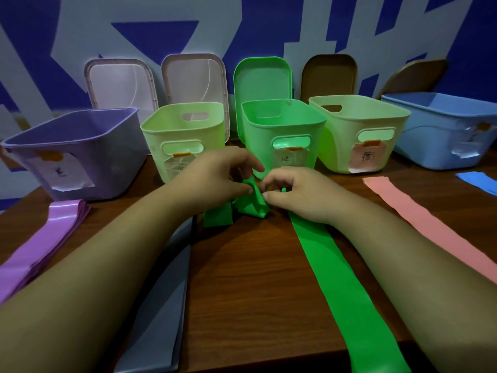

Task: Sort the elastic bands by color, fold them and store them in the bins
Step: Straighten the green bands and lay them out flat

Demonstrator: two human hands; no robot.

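Observation:
Both my hands meet over a green elastic band [333,270] just in front of the green bin [282,130]. My left hand [212,176] pinches the band's bunched far end, and my right hand [293,192] pinches the same crumpled fold from the right. The rest of the green band runs flat toward the table's near edge. A short green flap hangs below my left hand.
Purple bin [72,146], two pale green bins [185,133] [360,127] and a blue bin [441,125] line the back, lids propped behind. Purple bands [40,251], grey bands [164,305], pink band [425,219] and blue band [478,180] lie on the wooden table [255,278].

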